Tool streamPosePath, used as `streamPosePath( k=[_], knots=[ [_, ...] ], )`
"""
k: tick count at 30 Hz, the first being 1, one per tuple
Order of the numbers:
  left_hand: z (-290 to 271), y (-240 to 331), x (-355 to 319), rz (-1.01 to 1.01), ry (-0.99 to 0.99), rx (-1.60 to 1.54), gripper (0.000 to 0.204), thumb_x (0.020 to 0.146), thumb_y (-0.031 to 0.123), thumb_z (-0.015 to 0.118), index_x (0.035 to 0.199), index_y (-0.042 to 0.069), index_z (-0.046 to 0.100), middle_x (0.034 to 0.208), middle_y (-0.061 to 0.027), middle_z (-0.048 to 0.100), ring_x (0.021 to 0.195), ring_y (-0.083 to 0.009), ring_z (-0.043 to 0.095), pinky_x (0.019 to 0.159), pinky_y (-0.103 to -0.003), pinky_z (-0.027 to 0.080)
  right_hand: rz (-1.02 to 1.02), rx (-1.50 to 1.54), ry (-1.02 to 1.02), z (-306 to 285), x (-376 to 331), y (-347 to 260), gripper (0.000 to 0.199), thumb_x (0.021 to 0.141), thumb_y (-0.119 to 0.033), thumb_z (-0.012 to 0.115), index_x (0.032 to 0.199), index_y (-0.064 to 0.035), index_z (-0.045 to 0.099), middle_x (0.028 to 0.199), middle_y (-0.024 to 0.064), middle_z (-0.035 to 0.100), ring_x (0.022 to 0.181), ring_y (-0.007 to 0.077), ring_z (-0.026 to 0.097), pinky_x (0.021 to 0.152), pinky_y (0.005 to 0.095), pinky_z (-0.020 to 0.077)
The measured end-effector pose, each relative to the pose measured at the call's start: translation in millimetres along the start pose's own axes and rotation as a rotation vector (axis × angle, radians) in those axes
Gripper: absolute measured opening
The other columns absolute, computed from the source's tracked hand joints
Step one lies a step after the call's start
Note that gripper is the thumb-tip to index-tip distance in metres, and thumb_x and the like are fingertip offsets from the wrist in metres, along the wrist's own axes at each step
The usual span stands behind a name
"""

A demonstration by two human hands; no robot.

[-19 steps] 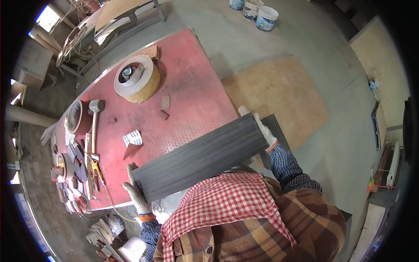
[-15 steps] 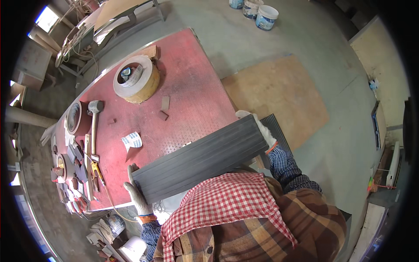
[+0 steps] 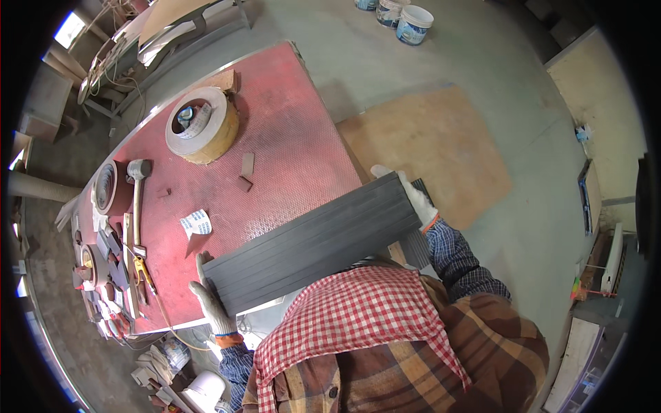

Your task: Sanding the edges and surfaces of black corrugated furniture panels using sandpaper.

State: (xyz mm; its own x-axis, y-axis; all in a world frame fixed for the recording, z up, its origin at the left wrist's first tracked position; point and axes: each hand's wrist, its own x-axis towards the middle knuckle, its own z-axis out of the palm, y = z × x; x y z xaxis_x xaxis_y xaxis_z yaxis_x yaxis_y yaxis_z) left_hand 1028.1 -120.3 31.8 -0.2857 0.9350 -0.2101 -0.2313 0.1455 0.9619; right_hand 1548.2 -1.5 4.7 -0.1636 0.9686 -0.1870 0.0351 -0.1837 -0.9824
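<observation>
Grey floor (image 3: 530, 227) surrounds a red textured tabletop (image 3: 289, 103) that reaches toward nine and eleven o'clock in the view. Just below the centre, a long black panel (image 3: 313, 241) with lengthwise lines slants from eight o'clock up toward three, overlapping the tabletop's near edge; whether they touch, I cannot tell. The gloved left hand (image 3: 215, 306) is clamped on the end at eight o'clock, the gloved right hand (image 3: 416, 196) on the end at three. At nine o'clock lies a mallet (image 3: 138, 206), just beside a brown roll (image 3: 124, 189); a larger yellow-sided roll (image 3: 219, 142) sits at ten.
</observation>
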Motion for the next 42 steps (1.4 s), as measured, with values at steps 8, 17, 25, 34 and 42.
streamPosePath(
  k=[8, 17, 25, 34, 42],
  knots=[
    [-22, 3, -7, -0.082, -0.046, -0.082, 0.099, 0.109, 0.085, 0.022, 0.179, 0.016, 0.028, 0.183, -0.0098, 0.032, 0.167, -0.0276, 0.029, 0.137, -0.039, 0.019, -0.108, -0.966, 0.086, 1, -41, -26, 0.075, 0.106, -0.003, 0.057, 0.176, -0.0072, 0.033, 0.133, 0.0222, 0.063, 0.112, 0.0356, 0.072, 0.097, 0.0377, 0.0588],
    [-18, 0, -14, -0.099, -0.040, -0.060, 0.101, 0.106, 0.088, 0.021, 0.180, 0.019, 0.027, 0.182, -0.0064, 0.032, 0.165, -0.0259, 0.033, 0.134, -0.037, 0.026, -0.180, -0.682, 0.073, 3, -51, -28, 0.068, 0.113, -0.014, 0.039, 0.179, -0.0113, 0.022, 0.130, 0.0237, 0.064, 0.113, 0.0394, 0.071, 0.103, 0.0391, 0.0568],
    [-21, -4, -24, -0.114, -0.014, -0.180, 0.102, 0.105, 0.088, 0.031, 0.179, 0.019, 0.028, 0.181, -0.0071, 0.034, 0.163, -0.0280, 0.035, 0.134, -0.043, 0.026, -0.029, -0.200, 0.044, 10, -54, -23, 0.083, 0.120, -0.060, 0.007, 0.177, -0.0034, 0.027, 0.161, 0.0140, 0.058, 0.144, 0.0220, 0.057, 0.124, 0.0344, 0.0407],
    [-8, 1, -26, -0.078, -0.068, -0.092, 0.115, 0.099, 0.097, 0.029, 0.180, 0.015, 0.026, 0.181, -0.0122, 0.031, 0.165, -0.0320, 0.029, 0.137, -0.047, 0.020, 0.064, -0.068, 0.104, 6, -64, -4, 0.086, 0.120, -0.063, 0.009, 0.176, -0.0022, 0.030, 0.162, 0.0137, 0.058, 0.146, 0.0231, 0.056, 0.126, 0.0355, 0.0384],
    [-3, 3, -18, -0.073, -0.083, -0.094, 0.115, 0.102, 0.094, 0.024, 0.180, 0.010, 0.019, 0.185, -0.0147, 0.024, 0.168, -0.0319, 0.026, 0.137, -0.044, 0.019, -0.094, 0.519, -0.115, -3, -29, 8, 0.081, 0.121, -0.060, 0.015, 0.178, -0.0025, 0.023, 0.175, 0.0158, 0.043, 0.158, 0.0283, 0.045, 0.133, 0.0429, 0.0321]
  ],
)
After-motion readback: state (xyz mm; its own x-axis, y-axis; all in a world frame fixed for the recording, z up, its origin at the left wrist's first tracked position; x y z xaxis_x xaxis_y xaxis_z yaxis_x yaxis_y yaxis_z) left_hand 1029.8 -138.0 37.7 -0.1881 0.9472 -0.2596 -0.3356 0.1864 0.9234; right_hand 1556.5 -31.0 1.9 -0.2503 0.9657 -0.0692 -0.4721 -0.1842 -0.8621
